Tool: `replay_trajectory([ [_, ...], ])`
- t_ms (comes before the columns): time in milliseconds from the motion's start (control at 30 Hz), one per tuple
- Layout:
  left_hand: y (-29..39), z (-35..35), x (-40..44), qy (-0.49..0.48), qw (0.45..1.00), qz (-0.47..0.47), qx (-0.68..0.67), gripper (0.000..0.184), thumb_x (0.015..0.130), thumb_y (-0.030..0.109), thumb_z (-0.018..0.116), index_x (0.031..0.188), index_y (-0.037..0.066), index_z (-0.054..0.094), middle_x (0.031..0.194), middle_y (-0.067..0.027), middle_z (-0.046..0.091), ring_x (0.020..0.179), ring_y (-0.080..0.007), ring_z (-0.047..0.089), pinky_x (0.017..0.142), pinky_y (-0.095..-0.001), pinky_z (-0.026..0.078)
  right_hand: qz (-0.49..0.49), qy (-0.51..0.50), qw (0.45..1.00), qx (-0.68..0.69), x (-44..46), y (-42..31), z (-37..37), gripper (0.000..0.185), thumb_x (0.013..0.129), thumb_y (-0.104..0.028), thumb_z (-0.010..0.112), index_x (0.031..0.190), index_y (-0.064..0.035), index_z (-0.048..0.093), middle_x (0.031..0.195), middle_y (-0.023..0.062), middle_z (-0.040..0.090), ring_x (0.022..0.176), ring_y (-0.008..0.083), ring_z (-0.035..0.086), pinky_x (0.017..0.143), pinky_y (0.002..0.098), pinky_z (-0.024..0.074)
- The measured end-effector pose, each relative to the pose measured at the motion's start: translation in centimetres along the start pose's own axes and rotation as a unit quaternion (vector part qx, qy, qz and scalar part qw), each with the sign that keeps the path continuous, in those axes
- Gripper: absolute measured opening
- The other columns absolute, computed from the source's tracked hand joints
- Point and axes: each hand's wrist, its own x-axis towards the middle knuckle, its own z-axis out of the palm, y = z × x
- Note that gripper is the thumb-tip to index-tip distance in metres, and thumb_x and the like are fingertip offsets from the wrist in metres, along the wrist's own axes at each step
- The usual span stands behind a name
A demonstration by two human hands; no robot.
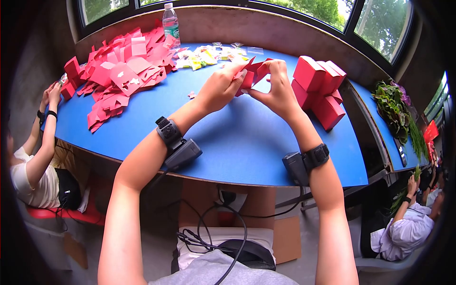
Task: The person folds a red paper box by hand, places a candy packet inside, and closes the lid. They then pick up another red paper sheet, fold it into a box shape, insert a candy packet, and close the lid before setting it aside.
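Above the blue table, both my hands grip one red paper box (246,81) whose flaps stand up unfolded at the top. My left hand (221,89) is closed on its left side, fingers partly behind the card. On the other side my right hand (279,90) pinches the box between thumb and curled fingers. Folded red boxes (314,88) are stacked just right of my right hand. Farther left lies a large heap of flat red box blanks (130,76).
The blue table (204,137) curves in front of me. Small wrapped packets (204,58) and a water bottle (171,26) are at the back. A co-worker's hands (51,95) hold something at the left edge. Leafy greens (394,107) lie on another table at right.
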Motion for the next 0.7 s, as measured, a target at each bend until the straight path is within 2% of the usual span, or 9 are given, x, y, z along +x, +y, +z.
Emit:
replay_trajectory([
  [67, -0.2, 0.2, 0.1, 0.087, 0.994, 0.056, 0.02, 0.032, 0.095, 0.022, 0.045, 0.117, -0.002, 0.052, 0.101, -0.0209, 0.062, 0.092, -0.0323, 0.061, 0.08, -0.0356, 0.048, 0.0, -0.011, 1.0, 0.029, -0.1, 0.0, 0.3, 0.067, 0.065, -0.027, 0.08, 0.112, -0.0006, 0.04, 0.106, 0.0186, 0.043, 0.092, 0.0322, 0.055, 0.076, 0.0374, 0.0498],
  [133, 0.2, -0.2, 0.0, 0.082, 0.996, 0.035, 0.02, 0.037, 0.093, 0.018, 0.05, 0.125, 0.0, 0.048, 0.11, -0.0214, 0.06, 0.1, -0.0319, 0.06, 0.087, -0.0354, 0.046, 0.018, 0.008, 0.998, 0.061, -0.1, 0.0, 0.6, 0.058, 0.067, -0.022, 0.078, 0.107, -0.0008, 0.042, 0.104, 0.0187, 0.044, 0.091, 0.0318, 0.054, 0.076, 0.0379, 0.0496],
  [200, 0.2, -0.3, 0.1, 0.063, 0.992, 0.095, 0.061, 0.037, 0.093, 0.019, 0.05, 0.125, -0.001, 0.048, 0.114, -0.0216, 0.058, 0.104, -0.0324, 0.057, 0.09, -0.0363, 0.044, 0.015, 0.012, 0.998, 0.064, 0.0, -0.1, 0.6, 0.054, 0.068, -0.019, 0.077, 0.104, -0.0009, 0.042, 0.101, 0.018, 0.044, 0.09, 0.031, 0.055, 0.076, 0.0374, 0.0497],
  [233, 0.2, -0.2, 0.1, -0.003, 0.996, 0.077, 0.055, 0.044, 0.095, 0.025, 0.047, 0.13, 0.0, 0.042, 0.128, -0.0243, 0.047, 0.119, -0.0356, 0.046, 0.099, -0.0388, 0.036, 0.013, 0.016, 0.998, 0.067, 0.0, -0.2, 0.5, 0.049, 0.069, -0.017, 0.076, 0.101, -0.001, 0.043, 0.099, 0.0174, 0.045, 0.09, 0.0302, 0.055, 0.075, 0.037, 0.0499],
  [267, 0.0, -0.1, 0.0, -0.003, 0.996, 0.076, 0.055, 0.044, 0.095, 0.025, 0.047, 0.13, 0.0, 0.042, 0.128, -0.0243, 0.047, 0.119, -0.0356, 0.046, 0.099, -0.0388, 0.036, 0.013, 0.015, 0.998, 0.067, 0.0, -0.1, 0.6, 0.049, 0.069, -0.017, 0.076, 0.101, -0.001, 0.043, 0.099, 0.0174, 0.045, 0.09, 0.0302, 0.055, 0.075, 0.037, 0.0499],
  [367, -0.8, 0.5, -0.4, -0.082, 0.987, 0.082, 0.109, 0.055, 0.097, 0.035, 0.034, 0.14, 0.0, 0.027, 0.143, -0.0265, 0.024, 0.134, -0.0405, 0.021, 0.109, -0.0433, 0.02, 0.003, 0.019, 0.995, 0.098, -0.1, 0.4, 0.7, 0.041, 0.071, -0.014, 0.074, 0.095, -0.001, 0.043, 0.095, 0.0157, 0.045, 0.088, 0.0286, 0.055, 0.073, 0.0354, 0.0503],
  [567, -2.9, 1.4, -0.6, -0.099, 0.994, 0.05, 0.019, 0.053, 0.098, 0.032, 0.034, 0.14, 0.0, 0.027, 0.143, -0.026, 0.025, 0.136, -0.0393, 0.016, 0.111, -0.0441, 0.013, 0.028, 0.008, 0.995, 0.094, -0.4, 0.7, 1.3, 0.025, 0.073, -0.003, 0.065, 0.09, -0.0002, 0.047, 0.093, 0.0151, 0.047, 0.086, 0.0277, 0.055, 0.072, 0.0341, 0.0512],
  [667, -3.0, 1.8, -0.6, -0.086, 0.996, 0.01, 0.016, 0.053, 0.098, 0.03, 0.035, 0.141, 0.001, 0.024, 0.144, -0.0253, 0.024, 0.136, -0.0396, 0.015, 0.111, -0.0446, 0.012, -0.02, 0.052, 0.998, 0.04, -0.6, 1.4, 1.9, 0.023, 0.073, 0.002, 0.061, 0.092, 0.0009, 0.048, 0.095, 0.0159, 0.049, 0.086, 0.0279, 0.056, 0.073, 0.0344, 0.0514],
  [700, -2.9, 1.9, -0.6, -0.086, 0.996, 0.01, 0.016, 0.053, 0.098, 0.03, 0.035, 0.141, 0.001, 0.024, 0.144, -0.0253, 0.024, 0.136, -0.0396, 0.015, 0.111, -0.0446, 0.012, 0.031, 0.051, 0.994, 0.092, -0.6, 1.4, 2.1, 0.024, 0.073, 0.004, 0.06, 0.095, 0.0012, 0.05, 0.098, 0.0162, 0.05, 0.089, 0.0286, 0.057, 0.077, 0.0343, 0.0512],
])
